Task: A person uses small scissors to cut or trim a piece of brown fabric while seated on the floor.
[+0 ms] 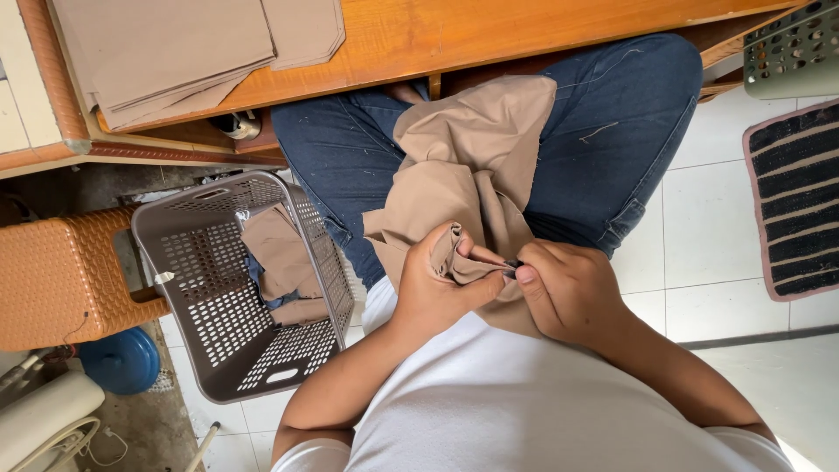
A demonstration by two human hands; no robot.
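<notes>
We are sitting over a white tiled floor, with a wooden table running across the top of the view and a stack of tan fabric pieces lying flat on it. Our legs in blue jeans are reaching under the table's edge. To our left a grey perforated basket is tilting on the floor, holding a few crumpled tan pieces, and beside it an orange woven stool is standing next to a blue round object. At the right edge a dark striped mat is lying on the tiles, and a pale green perforated basket is showing in the upper corner.

A tan cloth is draping across our lap and rising toward our chest. Our left hand is gripping a bunched fold of it, fingers curled closed around the fabric. Our right hand is pinching the same fold just beside the left, thumb pressing against the fingers, with a small dark object barely showing between them; we cannot tell what it is.
</notes>
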